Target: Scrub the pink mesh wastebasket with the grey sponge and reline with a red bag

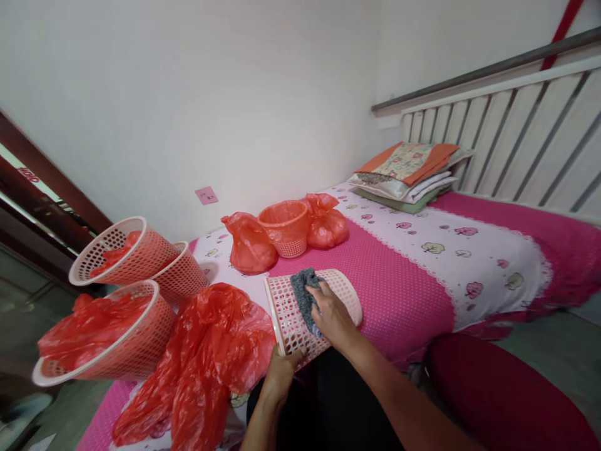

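A pale pink perforated plastic basket [345, 293] lies on its side over my lap at the bed's edge, its rim toward the left. My left hand [280, 371] grips that rim at the near lower side, thumb over the edge. A dark grey cloth [305, 294] is pressed against the basket's outer wall under my right hand [331, 313], whose fingers are bent over it. Just left of the basket, a crumpled red plastic bag [216, 351] spreads across the bed.
Pink baskets with red bags stand at the left, one in front [159, 332] and one stacked behind [154, 250]. A red-lined basket [293, 247] sits between two red bundles [251, 244] by the wall. Folded bedding [408, 172] lies far right; a dark red stool [507, 401] stands near right.
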A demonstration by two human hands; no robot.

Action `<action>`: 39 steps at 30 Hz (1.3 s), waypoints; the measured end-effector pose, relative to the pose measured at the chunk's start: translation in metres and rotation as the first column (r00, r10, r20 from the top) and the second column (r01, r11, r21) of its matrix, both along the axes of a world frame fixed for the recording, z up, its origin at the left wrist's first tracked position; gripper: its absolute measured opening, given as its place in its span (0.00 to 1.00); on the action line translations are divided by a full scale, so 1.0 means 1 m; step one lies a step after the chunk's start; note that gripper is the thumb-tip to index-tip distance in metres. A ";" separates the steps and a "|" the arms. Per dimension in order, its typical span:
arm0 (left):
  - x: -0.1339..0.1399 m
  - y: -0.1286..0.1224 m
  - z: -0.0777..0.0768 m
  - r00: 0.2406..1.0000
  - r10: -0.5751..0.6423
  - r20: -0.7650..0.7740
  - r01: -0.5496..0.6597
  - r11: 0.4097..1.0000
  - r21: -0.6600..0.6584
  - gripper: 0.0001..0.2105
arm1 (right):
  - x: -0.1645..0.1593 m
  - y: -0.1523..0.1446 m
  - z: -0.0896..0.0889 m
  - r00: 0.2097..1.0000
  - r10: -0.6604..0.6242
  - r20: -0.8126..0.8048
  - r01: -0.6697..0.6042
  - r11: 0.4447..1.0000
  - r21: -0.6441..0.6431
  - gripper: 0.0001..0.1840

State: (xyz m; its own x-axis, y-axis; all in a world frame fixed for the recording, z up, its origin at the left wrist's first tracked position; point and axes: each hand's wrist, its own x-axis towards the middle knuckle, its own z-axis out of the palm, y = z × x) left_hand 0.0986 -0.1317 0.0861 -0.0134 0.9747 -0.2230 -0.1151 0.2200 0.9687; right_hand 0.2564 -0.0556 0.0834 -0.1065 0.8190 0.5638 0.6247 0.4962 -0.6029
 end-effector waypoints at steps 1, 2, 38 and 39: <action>0.000 0.000 -0.001 1.000 0.000 0.009 0.000 1.000 0.000 0.17 | 0.005 0.002 -0.002 1.000 -0.020 0.007 0.020 1.000 -0.012 0.31; -0.001 0.000 -0.003 1.000 0.002 0.016 -0.002 1.000 -0.002 0.16 | 0.009 0.004 -0.005 0.999 -0.040 0.015 0.041 0.999 -0.022 0.30; -0.015 0.019 -0.039 0.996 -0.017 0.089 0.012 0.998 0.058 0.17 | 0.079 0.016 -0.049 0.921 -0.340 0.193 0.385 0.872 -0.303 0.27; -0.015 0.021 -0.039 0.994 -0.023 0.104 0.017 0.998 0.063 0.16 | 0.077 0.018 -0.041 0.906 -0.331 0.263 0.405 0.857 -0.318 0.27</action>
State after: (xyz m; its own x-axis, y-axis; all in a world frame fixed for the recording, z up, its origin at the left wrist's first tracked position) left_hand 0.0838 -0.1107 0.0468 0.0263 0.9866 -0.1613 -0.2127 0.1631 0.9634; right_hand 0.3337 -0.0375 0.0422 0.1674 0.9599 0.2251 0.8400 -0.0193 -0.5422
